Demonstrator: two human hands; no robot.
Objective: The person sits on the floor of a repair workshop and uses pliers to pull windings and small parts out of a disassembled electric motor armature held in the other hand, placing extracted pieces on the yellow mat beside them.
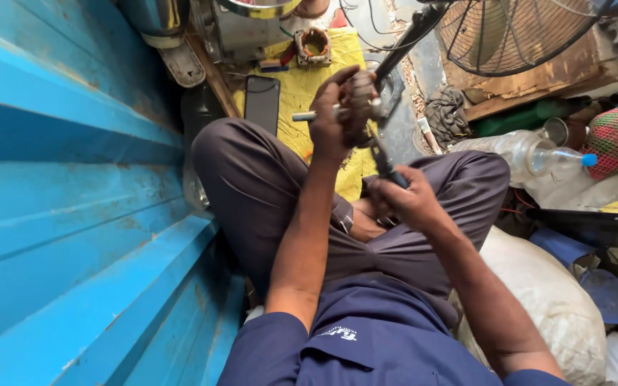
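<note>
We wear a dark navy short-sleeved shirt [373,343] with a folded collar and a small white embroidered marking on the chest, which we leave unread. Its sleeves end above the elbows, so both forearms are bare. Our trousers [266,186] are dark greyish-brown, loose and creased, with a pocket seam showing. No watch, rings or gloves are visible.

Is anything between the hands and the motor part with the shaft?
Nothing visible is. The left hand is wrapped directly around the rotor with its shaft, and the right hand holds a plier-like tool reaching up to it.
</note>
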